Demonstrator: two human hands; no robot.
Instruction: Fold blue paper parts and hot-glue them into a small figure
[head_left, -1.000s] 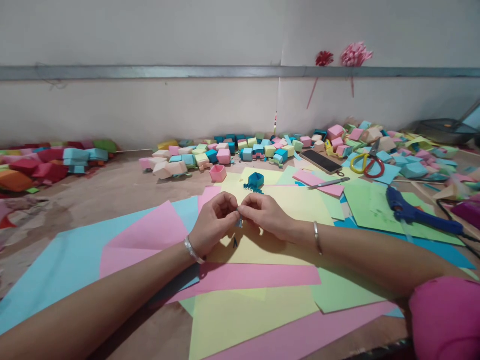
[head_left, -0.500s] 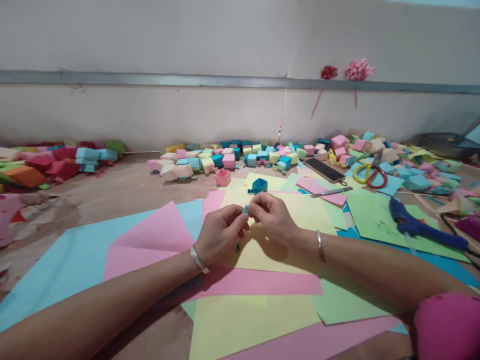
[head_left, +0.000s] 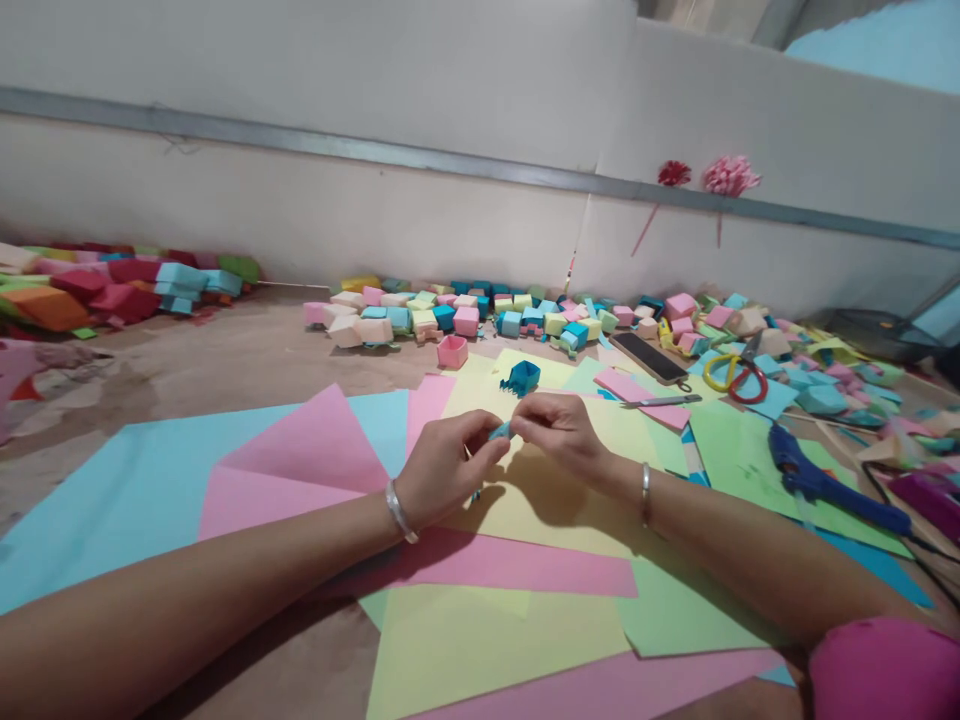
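My left hand (head_left: pixel 450 462) and my right hand (head_left: pixel 561 432) meet over the yellow paper (head_left: pixel 585 520), both with fingers pinched. Between their fingertips is a small light-blue paper piece (head_left: pixel 500 430), gripped from either side and partly covered by the fingers. Just beyond my hands stands a dark-blue folded paper box (head_left: pixel 526 376) with jagged tabs at its lower left. A tiny dark-blue scrap (head_left: pixel 475 495) lies below my left fingers. Farther back sits an open pink paper box (head_left: pixel 452 351).
Coloured paper sheets cover the table. To the right lie a blue glue gun (head_left: pixel 836 482), scissors (head_left: pixel 739 378), a craft knife (head_left: pixel 661 401) and a phone (head_left: pixel 649 358). Several folded paper blocks (head_left: pixel 465 320) line the wall, with another heap (head_left: pixel 127 290) at far left.
The camera view has tilted. My fingers have shifted on the light-blue piece, and more of it shows between my hands. The things on the table stay in place.
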